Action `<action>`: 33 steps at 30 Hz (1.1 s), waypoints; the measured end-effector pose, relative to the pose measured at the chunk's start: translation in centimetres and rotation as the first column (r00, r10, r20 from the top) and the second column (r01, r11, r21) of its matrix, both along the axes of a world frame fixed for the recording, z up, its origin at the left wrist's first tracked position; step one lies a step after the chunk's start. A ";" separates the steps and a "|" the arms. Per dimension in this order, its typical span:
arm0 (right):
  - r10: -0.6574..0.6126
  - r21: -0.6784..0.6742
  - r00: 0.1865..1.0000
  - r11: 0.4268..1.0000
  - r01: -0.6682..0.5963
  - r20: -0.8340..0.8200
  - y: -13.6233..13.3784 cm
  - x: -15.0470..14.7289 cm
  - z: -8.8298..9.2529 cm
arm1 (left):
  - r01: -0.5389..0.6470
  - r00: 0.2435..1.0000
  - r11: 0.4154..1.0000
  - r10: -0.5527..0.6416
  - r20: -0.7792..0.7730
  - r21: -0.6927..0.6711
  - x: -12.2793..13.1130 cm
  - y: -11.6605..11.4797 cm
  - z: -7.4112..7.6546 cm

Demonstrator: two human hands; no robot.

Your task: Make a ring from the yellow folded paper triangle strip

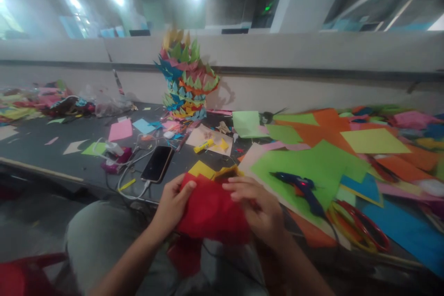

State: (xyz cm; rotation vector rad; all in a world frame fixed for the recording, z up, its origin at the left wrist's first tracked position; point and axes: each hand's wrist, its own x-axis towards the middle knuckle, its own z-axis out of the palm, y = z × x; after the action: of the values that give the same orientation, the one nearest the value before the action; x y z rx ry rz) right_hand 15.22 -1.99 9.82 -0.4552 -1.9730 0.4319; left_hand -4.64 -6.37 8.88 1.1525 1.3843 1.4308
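A piece of red paper (213, 210), slightly blurred, is held up over my lap near the table's front edge. My left hand (172, 208) is closed on its left side, with the thumb pressed on the front face. At the right edge, my right hand (260, 206) has its bent fingers against the same piece; its thumb is mostly hidden. Yellow paper (201, 169) shows just behind the red top edge. Below hangs another dark red piece (185, 254); whether it joins the one in my hands I cannot tell.
A phone (157, 164) on a charging cable lies to the left. A tall multicoloured folded-paper tower (187, 85) stands by the wall. A yellow glue stick (204, 145) rests mid-table. To the right are green paper (312, 166), a glue gun (298, 185) and red-handled scissors (367, 226).
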 end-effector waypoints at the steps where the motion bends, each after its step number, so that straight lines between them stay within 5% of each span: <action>1: 0.019 -0.079 1.000 0.997 -0.019 0.007 -0.2 0.3 -0.1 | -0.034 0.999 0.999 0.034 -0.004 -0.005 -0.3 0.0 0.0; 4: -0.016 -0.233 0.993 0.972 0.043 0.118 -0.7 0.5 -0.4 | -0.104 0.991 0.995 0.104 -0.081 0.005 -0.7 0.0 -0.3; 8: -0.132 -0.150 0.963 0.974 0.170 0.237 -1.0 0.6 -0.7 | -0.184 0.973 0.981 0.190 -0.129 0.054 -1.0 0.2 -0.6; 13: 0.036 0.041 0.881 0.997 -0.063 0.471 -1.0 3.9 -0.2 | -0.471 0.866 0.862 0.493 -0.090 0.187 -4.6 1.7 0.2; 16: -0.089 0.107 0.858 0.993 0.039 0.506 -1.2 6.4 -0.1 | -0.583 0.784 0.774 0.616 -0.082 0.247 -6.9 2.4 1.3; 19: -0.272 0.189 0.853 0.960 0.208 0.446 -1.9 7.9 -0.7 | -0.637 0.765 0.729 0.638 0.090 0.252 -7.8 2.7 1.9; 22: -0.338 0.187 0.864 0.940 0.287 0.373 -2.6 8.5 -1.9 | -0.583 0.811 0.789 0.556 0.181 0.191 -7.6 3.1 1.0; 26: -0.363 0.161 0.891 0.930 0.330 0.272 -2.8 8.8 -3.8 | -0.319 0.930 0.944 0.330 -0.163 0.089 -7.6 4.5 -1.6; 29: -0.318 0.127 0.902 0.948 0.293 0.291 -2.6 8.7 -5.0 | -0.305 0.816 0.941 0.336 -0.470 0.143 -7.5 5.8 -2.4; 33: -0.157 0.063 0.892 0.988 0.144 0.424 -2.6 8.1 -6.1 | -0.188 0.625 0.906 0.409 -0.665 0.380 -5.5 6.8 -0.7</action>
State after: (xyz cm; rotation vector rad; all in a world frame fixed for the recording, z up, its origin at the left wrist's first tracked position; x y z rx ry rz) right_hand 23.32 -4.62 3.75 -0.7288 -2.3423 0.2123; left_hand -10.10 0.47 8.21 1.8968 2.0614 1.4826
